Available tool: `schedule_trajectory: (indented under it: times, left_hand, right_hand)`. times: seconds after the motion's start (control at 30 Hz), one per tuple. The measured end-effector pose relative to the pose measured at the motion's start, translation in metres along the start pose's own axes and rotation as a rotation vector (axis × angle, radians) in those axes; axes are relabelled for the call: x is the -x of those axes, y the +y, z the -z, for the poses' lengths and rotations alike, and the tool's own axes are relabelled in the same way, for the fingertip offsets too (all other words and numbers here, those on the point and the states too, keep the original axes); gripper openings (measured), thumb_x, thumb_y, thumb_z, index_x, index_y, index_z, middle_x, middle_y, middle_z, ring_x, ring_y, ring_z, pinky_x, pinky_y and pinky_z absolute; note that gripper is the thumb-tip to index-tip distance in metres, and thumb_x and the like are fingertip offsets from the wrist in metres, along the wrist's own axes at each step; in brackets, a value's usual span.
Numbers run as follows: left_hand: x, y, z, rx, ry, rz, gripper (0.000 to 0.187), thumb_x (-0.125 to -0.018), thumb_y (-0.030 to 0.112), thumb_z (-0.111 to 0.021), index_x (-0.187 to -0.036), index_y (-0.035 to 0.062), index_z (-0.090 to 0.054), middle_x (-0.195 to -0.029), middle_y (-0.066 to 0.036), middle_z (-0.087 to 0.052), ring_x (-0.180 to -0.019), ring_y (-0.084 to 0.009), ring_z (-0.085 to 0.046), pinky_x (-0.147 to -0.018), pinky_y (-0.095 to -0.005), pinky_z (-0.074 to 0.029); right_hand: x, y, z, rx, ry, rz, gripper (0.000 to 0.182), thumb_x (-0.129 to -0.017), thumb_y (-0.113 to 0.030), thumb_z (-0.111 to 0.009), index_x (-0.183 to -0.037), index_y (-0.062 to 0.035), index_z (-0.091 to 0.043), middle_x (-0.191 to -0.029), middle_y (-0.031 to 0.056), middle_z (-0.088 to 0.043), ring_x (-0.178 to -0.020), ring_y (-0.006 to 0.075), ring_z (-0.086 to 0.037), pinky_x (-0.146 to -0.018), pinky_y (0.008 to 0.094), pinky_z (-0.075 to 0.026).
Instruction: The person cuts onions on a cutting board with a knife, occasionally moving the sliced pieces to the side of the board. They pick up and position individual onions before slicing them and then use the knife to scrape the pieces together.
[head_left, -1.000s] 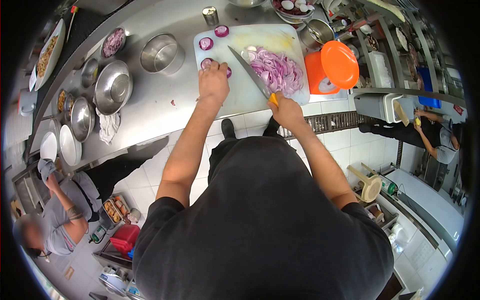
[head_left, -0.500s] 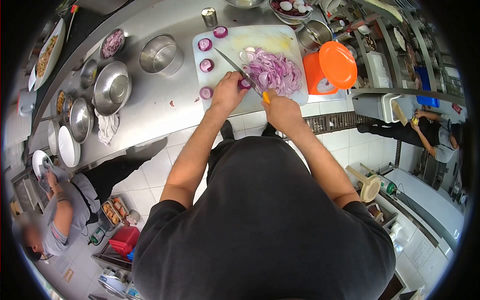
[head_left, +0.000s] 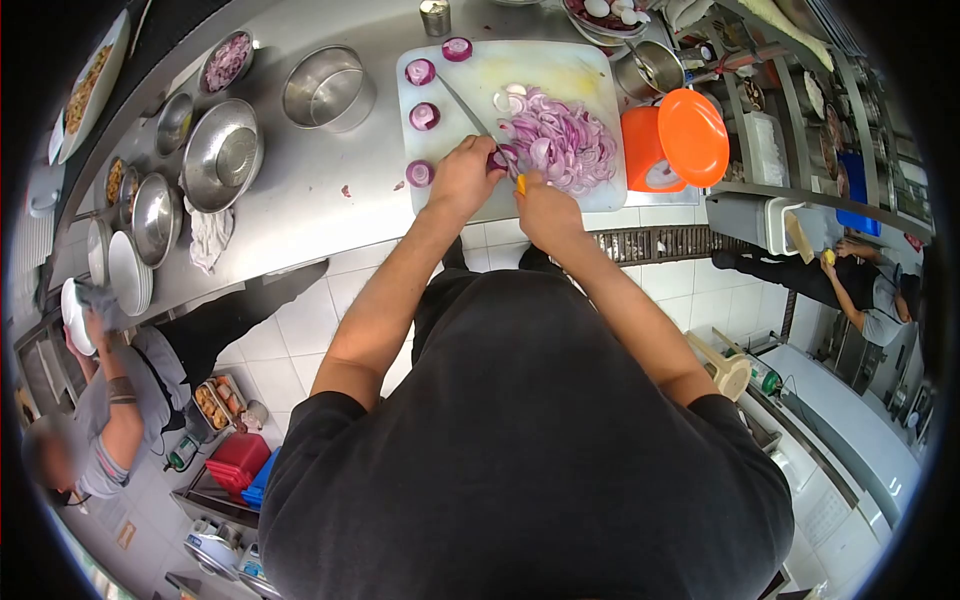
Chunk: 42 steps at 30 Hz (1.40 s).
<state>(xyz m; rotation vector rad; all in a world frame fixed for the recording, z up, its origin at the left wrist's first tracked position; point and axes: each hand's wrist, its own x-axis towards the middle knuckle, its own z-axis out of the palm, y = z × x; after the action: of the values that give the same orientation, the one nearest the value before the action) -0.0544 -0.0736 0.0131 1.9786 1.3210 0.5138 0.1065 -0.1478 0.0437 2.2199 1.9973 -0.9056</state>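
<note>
My left hand [head_left: 465,178] is nearer, its fingers closed on a red onion [head_left: 502,160] at its 2 o'clock, on the cutting board [head_left: 500,60]. The knife [head_left: 464,105] meets the onion's side, long axis toward 11 o'clock; whether it bites, I can't tell. My right hand [head_left: 549,212] grips the yellow handle [head_left: 521,184], the onion between its 10 and 11.

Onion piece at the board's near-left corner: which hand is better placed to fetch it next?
Left, probably: the left hand is closer to that onion piece, though it holds a second onion piece. The right hand grips the knife, farther off.
</note>
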Motion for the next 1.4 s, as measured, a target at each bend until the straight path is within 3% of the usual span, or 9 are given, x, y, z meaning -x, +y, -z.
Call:
schedule_trajectory:
  times: [0.27,0.47,0.7,0.87,1.1,1.27,1.4]
  left_hand:
    - [0.004,-0.001,-0.016,-0.062,0.067,-0.081,0.051,-0.081,0.012,-0.084,-0.125,0.0038,-0.059,-0.124,-0.019,-0.063,-0.113,-0.0429,-0.066,-0.098,-0.0492,-0.055]
    - [-0.002,0.001,-0.008,-0.225,-0.049,-0.003,0.054,-0.081,0.015,-0.085,-0.128,0.0023,-0.062,-0.126,-0.021,-0.063,-0.113,-0.0406,-0.068,-0.098,-0.0486,-0.056]
    - [-0.001,0.006,0.009,-0.143,-0.103,0.056,0.043,-0.085,0.013,-0.081,-0.125,0.0048,-0.066,-0.121,-0.020,-0.066,-0.111,-0.0407,-0.068,-0.097,-0.0486,-0.056]
    - [0.001,-0.003,0.002,-0.136,-0.042,0.010,0.033,-0.088,0.011,-0.079,-0.119,0.0061,-0.068,-0.113,-0.016,-0.069,-0.103,-0.0373,-0.070,-0.091,-0.0477,-0.056]
    - [-0.002,-0.004,0.004,-0.145,-0.061,0.010,0.032,-0.088,0.010,-0.079,-0.118,0.0058,-0.069,-0.112,-0.015,-0.069,-0.102,-0.0365,-0.070,-0.091,-0.0473,-0.057]
    - [0.000,-0.002,0.005,-0.151,-0.043,0.013,0.032,-0.088,0.011,-0.079,-0.118,0.0054,-0.069,-0.113,-0.015,-0.070,-0.102,-0.0359,-0.071,-0.090,-0.0471,-0.057]
    - [0.000,-0.007,0.003,-0.140,-0.056,0.013,0.031,-0.087,0.011,-0.080,-0.116,0.0050,-0.069,-0.112,-0.015,-0.070,-0.101,-0.0345,-0.072,-0.089,-0.0463,-0.057]
  right_hand:
    - [-0.011,0.015,-0.003,-0.073,0.033,-0.020,0.038,-0.105,-0.030,-0.062,-0.123,0.0018,-0.054,-0.096,0.0266,-0.075,-0.091,0.0462,-0.075,-0.082,0.0550,-0.058]
    - [-0.001,0.016,0.014,0.007,0.031,-0.002,0.039,-0.104,-0.029,-0.063,-0.123,0.0036,-0.056,-0.097,0.0259,-0.076,-0.092,0.0442,-0.075,-0.081,0.0542,-0.058]
    - [0.018,-0.007,0.053,0.098,-0.026,0.013,0.037,-0.104,-0.026,-0.062,-0.124,0.0053,-0.055,-0.096,0.0244,-0.076,-0.093,0.0432,-0.076,-0.082,0.0532,-0.059]
    - [0.003,0.002,0.010,0.058,0.002,-0.032,0.034,-0.104,-0.024,-0.061,-0.122,0.0052,-0.055,-0.095,0.0250,-0.076,-0.092,0.0427,-0.076,-0.081,0.0525,-0.060]
    - [0.009,-0.007,0.043,0.084,-0.010,0.073,0.033,-0.105,-0.024,-0.059,-0.120,0.0049,-0.054,-0.095,0.0269,-0.076,-0.089,0.0424,-0.077,-0.078,0.0529,-0.060]
    - [0.001,-0.004,0.008,0.061,-0.007,-0.012,0.032,-0.105,-0.023,-0.058,-0.120,0.0050,-0.056,-0.096,0.0254,-0.076,-0.093,0.0428,-0.077,-0.081,0.0531,-0.060]
    - [0.003,-0.011,0.027,0.084,-0.034,0.023,0.034,-0.106,-0.023,-0.058,-0.123,0.0063,-0.053,-0.097,0.0258,-0.076,-0.094,0.0441,-0.076,-0.082,0.0533,-0.060]
